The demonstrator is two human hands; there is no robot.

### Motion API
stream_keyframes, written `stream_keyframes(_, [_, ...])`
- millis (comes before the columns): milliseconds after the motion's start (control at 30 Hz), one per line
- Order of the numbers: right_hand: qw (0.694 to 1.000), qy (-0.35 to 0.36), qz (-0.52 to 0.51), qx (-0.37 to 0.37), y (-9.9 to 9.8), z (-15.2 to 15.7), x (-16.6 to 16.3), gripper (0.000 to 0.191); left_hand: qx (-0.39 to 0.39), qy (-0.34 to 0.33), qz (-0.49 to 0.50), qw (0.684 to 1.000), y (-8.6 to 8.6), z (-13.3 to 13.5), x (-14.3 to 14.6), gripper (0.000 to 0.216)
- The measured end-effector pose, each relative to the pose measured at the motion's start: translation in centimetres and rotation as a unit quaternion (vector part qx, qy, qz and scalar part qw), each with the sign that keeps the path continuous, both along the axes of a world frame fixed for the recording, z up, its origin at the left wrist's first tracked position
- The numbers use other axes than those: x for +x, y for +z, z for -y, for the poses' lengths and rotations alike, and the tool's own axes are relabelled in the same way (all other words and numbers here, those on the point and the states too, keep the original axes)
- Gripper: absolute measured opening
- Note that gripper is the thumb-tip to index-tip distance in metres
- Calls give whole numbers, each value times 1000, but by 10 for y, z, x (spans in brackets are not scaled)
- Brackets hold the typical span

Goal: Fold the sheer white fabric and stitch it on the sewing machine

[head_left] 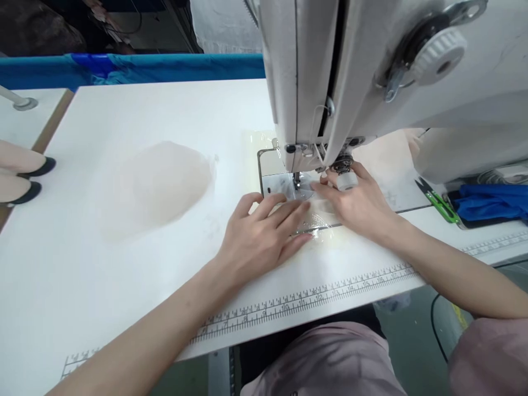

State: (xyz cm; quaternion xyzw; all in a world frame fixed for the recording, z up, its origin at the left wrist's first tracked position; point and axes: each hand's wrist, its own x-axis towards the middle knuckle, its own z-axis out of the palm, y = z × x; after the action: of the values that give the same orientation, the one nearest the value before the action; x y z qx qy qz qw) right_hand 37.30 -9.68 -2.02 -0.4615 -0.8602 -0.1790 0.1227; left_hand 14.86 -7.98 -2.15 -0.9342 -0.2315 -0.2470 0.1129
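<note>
A white sewing machine (305, 77) stands over the table, its presser foot (297, 181) low above the metal plate. Thin, see-through pale fabric (306, 191) lies at the foot, hard to make out against the plate. My left hand (264, 231) rests flat just left of and in front of the foot, fingers stretched and a little apart. To the right of the needle, my right hand (358, 201) has its thumb and fingertips closed together at the fabric's edge. A white knob hides part of these fingers.
A sheer pale fabric piece (160, 190) lies on the white table (124, 297) at left. Green-handled snips (441, 203) and blue cloth (493, 202) sit at right. A printed ruler (305, 301) runs along the front edge. Two dark-tipped beige objects (20, 170) poke in at far left.
</note>
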Motion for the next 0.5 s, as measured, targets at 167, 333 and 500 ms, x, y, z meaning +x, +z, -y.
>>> stream_keyframes(167, [995,45,-76,-55,4,5,-1,44,41,188,-22,981,8,-10,-13,19])
stream_keyframes(333, [992,81,-75,-65,4,13,-7,37,-69,63,-15,996,3,-5,-6,34])
stream_keyframes(500, [988,93,-85,-90,-4,23,-17,42,-78,119,8,990,-5,-11,0,37])
